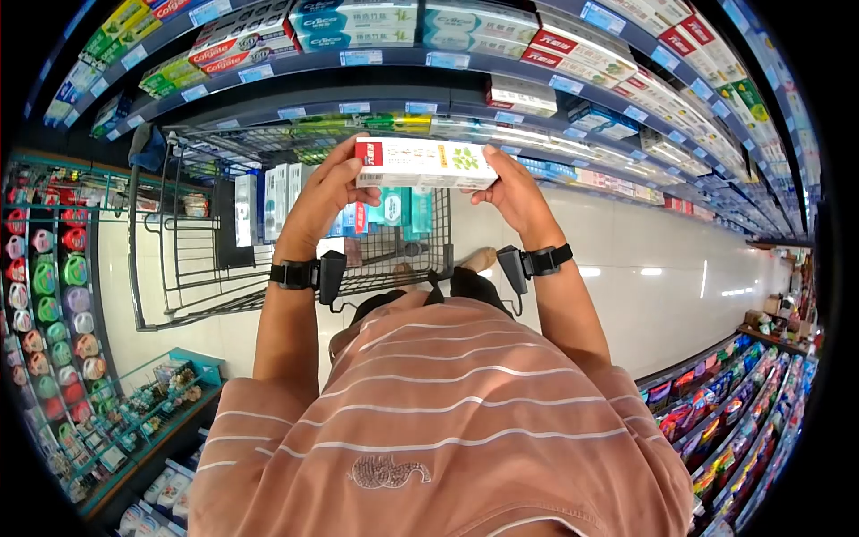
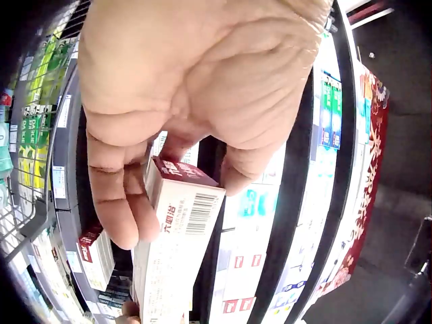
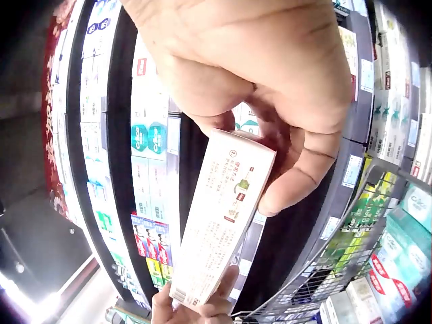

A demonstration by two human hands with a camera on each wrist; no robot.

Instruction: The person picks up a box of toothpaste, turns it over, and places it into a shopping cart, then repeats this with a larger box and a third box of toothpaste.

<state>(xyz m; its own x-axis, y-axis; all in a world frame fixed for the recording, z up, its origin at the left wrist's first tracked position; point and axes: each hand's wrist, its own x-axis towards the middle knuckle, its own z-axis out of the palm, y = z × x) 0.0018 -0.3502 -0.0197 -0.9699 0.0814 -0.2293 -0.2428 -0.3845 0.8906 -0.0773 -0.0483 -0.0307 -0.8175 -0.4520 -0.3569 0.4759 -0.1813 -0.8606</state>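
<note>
A long white toothpaste box (image 1: 420, 161) with a red end panel and green leaf print is held level in front of the chest. My left hand (image 1: 324, 201) grips its red end, thumb on the near side and fingers behind. At the opposite end, the right hand (image 1: 517, 201) pinches the box between thumb and fingers. The left wrist view shows a barcode on the box's side (image 2: 179, 236), close to the fingers. Small printed pictures and text cover the face (image 3: 223, 209) in the right wrist view. Below the hands, several boxes (image 1: 268, 201) lie in a wire shopping cart (image 1: 132, 242).
Shelves (image 1: 398, 59) of toothpaste boxes with price tags curve across the front and right. A similar red and white box (image 1: 522, 96) sits alone on a lower shelf. Bottles (image 1: 45, 277) fill a rack at left. Bright packets (image 1: 725, 403) hang at lower right.
</note>
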